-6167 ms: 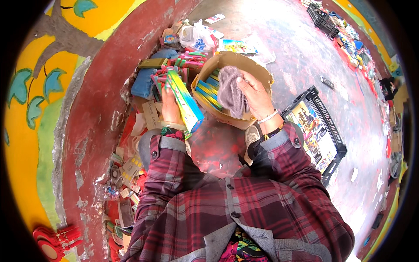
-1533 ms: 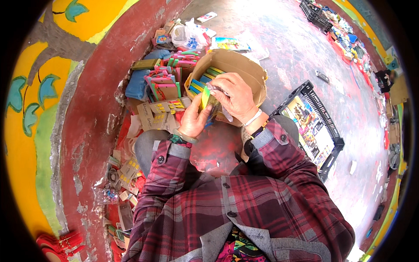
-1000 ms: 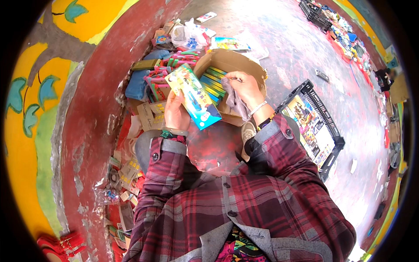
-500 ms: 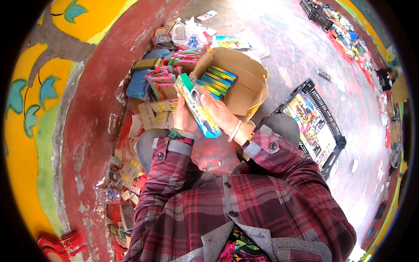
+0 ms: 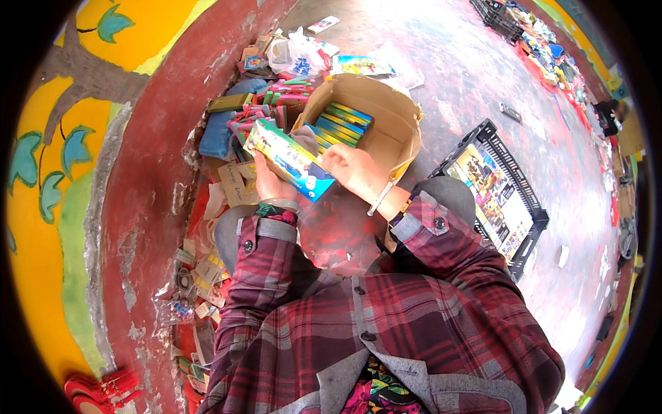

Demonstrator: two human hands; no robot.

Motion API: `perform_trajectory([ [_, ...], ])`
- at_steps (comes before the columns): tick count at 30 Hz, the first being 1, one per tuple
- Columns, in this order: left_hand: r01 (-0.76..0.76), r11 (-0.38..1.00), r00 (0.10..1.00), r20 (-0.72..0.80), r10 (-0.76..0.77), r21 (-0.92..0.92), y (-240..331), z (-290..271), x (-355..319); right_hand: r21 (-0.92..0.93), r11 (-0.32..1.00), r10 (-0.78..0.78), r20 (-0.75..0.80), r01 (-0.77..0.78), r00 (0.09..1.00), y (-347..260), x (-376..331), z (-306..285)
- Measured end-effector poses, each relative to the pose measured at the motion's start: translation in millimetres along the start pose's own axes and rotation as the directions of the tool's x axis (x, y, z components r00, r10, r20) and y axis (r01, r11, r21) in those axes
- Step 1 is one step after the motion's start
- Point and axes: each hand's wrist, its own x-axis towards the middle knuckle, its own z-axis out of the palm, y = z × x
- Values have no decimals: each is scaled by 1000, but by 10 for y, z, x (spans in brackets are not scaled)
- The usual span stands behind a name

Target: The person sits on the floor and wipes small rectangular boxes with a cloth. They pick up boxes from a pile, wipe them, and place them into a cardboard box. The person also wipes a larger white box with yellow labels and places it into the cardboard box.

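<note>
While hands (image 5: 314, 176) grip a packet (image 5: 289, 159), seemingly similar packets (image 5: 345, 123) in carton (image 5: 393, 138).

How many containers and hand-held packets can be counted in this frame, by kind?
Open cardboard box: 1
Black plastic crate: 1
Clear plastic bag: 1
Colourful flat packet gripped by the left hand, with the right hand touching it: 1
Total: 4
The loose packets heaped by the wall are too jumbled to count.

Flat box (image 5: 289, 159) showing multicolour print (blue corner); cardboard box (image 5: 393, 138) showing brown; shirt (image 5: 386, 324) showing maroon-grey plaid; crate (image 5: 514, 176) showing black.
</note>
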Motion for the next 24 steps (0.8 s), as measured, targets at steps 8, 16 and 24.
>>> perform_trajectory([
  [8, 44, 970, 997, 44, -56, 239, -81, 180, -175, -100, 993, -34, 248, 61, 968, 127, 44, 70],
  [16, -335, 921, 939, -8, 344, 200, 245, 6, 123, 292, 911, 224, 244, -292, 943, 196, 131, -87],
  [24, -795, -81, 574, 789, 220, 601, 6, 395, -520, 873, 381, 62, 307, -306, 950, -301, -31, -38],
])
